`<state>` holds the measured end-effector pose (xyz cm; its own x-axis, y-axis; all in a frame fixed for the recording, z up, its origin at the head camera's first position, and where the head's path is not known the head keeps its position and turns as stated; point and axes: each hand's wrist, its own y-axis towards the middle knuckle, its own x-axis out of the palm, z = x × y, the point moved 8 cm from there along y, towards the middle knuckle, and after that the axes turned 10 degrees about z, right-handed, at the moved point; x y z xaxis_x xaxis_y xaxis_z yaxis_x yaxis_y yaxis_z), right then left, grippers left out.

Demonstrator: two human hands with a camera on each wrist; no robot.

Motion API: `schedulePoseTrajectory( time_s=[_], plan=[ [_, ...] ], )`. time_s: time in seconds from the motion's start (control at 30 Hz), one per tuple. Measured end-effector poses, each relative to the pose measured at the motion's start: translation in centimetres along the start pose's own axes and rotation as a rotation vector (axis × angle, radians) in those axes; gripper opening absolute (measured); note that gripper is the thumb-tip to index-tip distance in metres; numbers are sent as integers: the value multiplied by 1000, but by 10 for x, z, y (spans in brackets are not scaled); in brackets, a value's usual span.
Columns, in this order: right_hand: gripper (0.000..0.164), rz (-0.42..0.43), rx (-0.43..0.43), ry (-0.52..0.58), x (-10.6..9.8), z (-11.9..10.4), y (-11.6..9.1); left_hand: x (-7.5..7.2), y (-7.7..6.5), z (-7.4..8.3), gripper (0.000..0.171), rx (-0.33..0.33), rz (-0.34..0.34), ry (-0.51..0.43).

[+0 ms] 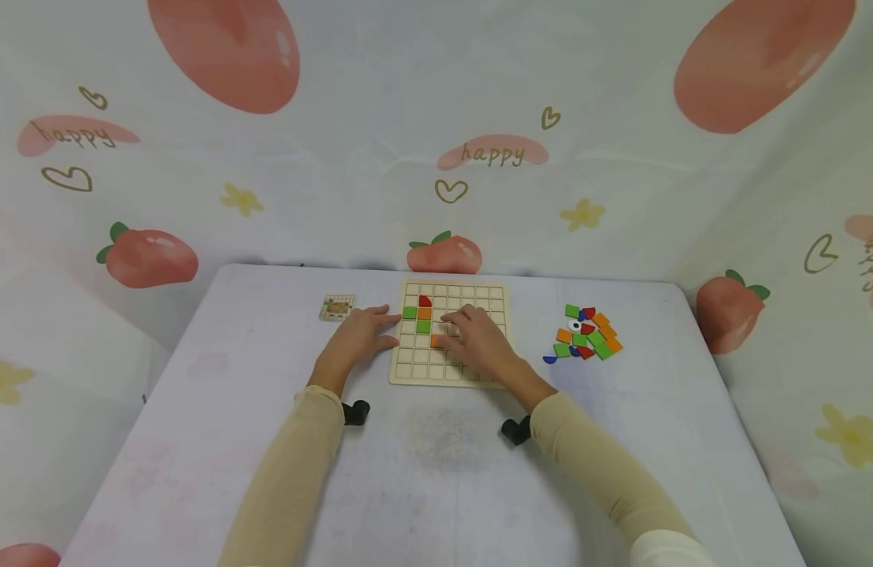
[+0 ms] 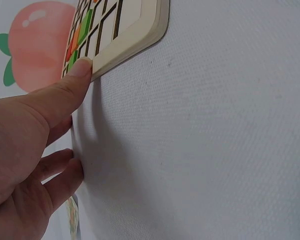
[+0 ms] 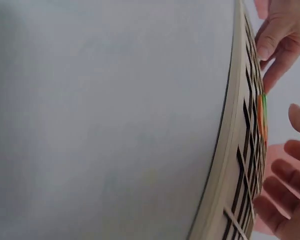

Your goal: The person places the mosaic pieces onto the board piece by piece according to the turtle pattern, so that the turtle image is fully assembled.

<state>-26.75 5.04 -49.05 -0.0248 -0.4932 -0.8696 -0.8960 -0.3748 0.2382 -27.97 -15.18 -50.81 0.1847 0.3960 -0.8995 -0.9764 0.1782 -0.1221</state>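
Note:
A pale wooden grid board (image 1: 472,379) lies on the table with several tiles set in its left part. These are a red rounded piece (image 1: 425,302), an orange square (image 1: 424,313), a green square (image 1: 410,313), another green square (image 1: 423,327) and a lower orange tile (image 1: 436,341), partly covered. My left hand (image 1: 358,337) is at the board's left edge; in the left wrist view its thumb (image 2: 80,70) rests on the rim. Over the board hovers my right hand (image 1: 479,340), fingers apart, thumb close to the lower orange tile. Nothing shows between its fingers in the right wrist view.
Right of the board lies a loose pile of green, orange, red and blue pieces (image 1: 581,339), with a white eye-like disc (image 1: 574,325) among them. A small picture card (image 1: 336,307) lies to the left. Behind the table hangs a printed cloth (image 1: 380,173).

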Motion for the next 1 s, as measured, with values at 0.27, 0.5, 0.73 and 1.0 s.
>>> schedulePoseTrajectory(
  time_s=[0.27,0.5,0.73,1.0],
  plan=[
    [67,-10,-41,-219,-6,7,-6,-2,-2,0,61,-3,3,-1],
    [81,-73,-30,-300,-4,25,-13,-3,-3,-1,62,-8,0,-6],
    [85,-98,20,-317,-11,47,-23,-2,-3,2,61,-1,-2,-10],
    [88,-104,70,-327,-29,79,-34,-2,-2,2,61,-5,8,-7]
  ],
)
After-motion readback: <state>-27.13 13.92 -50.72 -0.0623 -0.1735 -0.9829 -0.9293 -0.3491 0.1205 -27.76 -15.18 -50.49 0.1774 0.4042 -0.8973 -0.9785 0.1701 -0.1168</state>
